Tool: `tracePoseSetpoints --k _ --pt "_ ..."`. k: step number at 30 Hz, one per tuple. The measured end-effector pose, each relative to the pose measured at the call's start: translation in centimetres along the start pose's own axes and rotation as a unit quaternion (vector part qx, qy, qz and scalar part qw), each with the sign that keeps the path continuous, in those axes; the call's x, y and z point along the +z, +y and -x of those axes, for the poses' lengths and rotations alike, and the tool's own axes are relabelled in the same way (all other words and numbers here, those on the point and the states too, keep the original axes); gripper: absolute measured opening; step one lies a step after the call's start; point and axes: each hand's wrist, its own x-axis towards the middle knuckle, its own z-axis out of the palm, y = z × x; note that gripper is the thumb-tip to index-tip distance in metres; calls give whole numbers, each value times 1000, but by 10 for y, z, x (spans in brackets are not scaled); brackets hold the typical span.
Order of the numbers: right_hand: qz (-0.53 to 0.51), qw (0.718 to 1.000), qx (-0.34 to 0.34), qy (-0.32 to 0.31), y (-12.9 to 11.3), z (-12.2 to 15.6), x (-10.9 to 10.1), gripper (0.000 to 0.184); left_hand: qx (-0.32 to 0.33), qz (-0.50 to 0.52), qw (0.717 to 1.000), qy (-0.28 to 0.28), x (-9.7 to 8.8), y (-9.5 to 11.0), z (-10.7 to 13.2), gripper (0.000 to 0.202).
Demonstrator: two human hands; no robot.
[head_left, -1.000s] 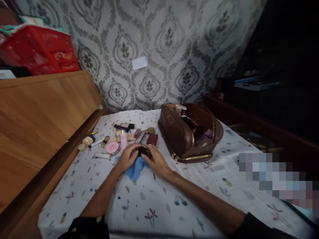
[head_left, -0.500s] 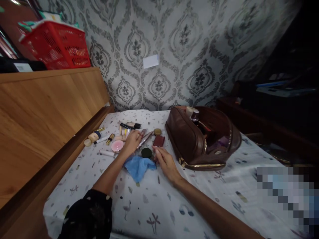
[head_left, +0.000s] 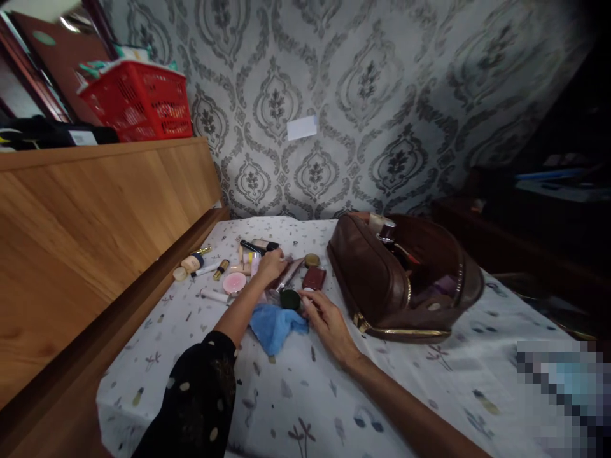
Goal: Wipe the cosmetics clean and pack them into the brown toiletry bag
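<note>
Makeup items lie on a patterned white cloth. My left hand [head_left: 272,266] is curled over the cluster, beside a clear pouch-like item [head_left: 292,272]; what its fingers hold, if anything, is hidden. Fingers stretched forward, my right hand [head_left: 329,324] is nearest to a round dark green lid [head_left: 290,299] and holds nothing I can see. A blue cloth [head_left: 277,326] lies crumpled between my forearms. Left of my left hand is a round pink compact [head_left: 235,282]. A dark red case [head_left: 314,278] and a round gold-brown lid [head_left: 312,259] lie beyond my right fingertips.
A brown leather bag [head_left: 382,280] stands unzipped on the right, with a silver-capped bottle [head_left: 386,231] in it. Bottles and tubes, including a foundation bottle [head_left: 192,262], lie at the left. A wooden panel [head_left: 109,216] borders that side, with a red basket [head_left: 143,102] above.
The whole view has shifted, so everything sits slightly farther right and lower. My right fingertips are now closer to the green lid. My left hand stays over the cluster.
</note>
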Motion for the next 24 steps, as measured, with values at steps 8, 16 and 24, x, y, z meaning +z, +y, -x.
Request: tracePoseSetpoints --k 8,16,24 --pt "4 1000 -14 16 -1 -2 0 42 18 -2 995 96 -23 -30 16 23" --pt "130 976 -172 -39 -17 12 1 30 -89 -63 986 125 -49 -113 5 37" --pt "317 915 -189 -164 -6 15 16 29 -61 -108 991 50 -33 -122 -31 45"
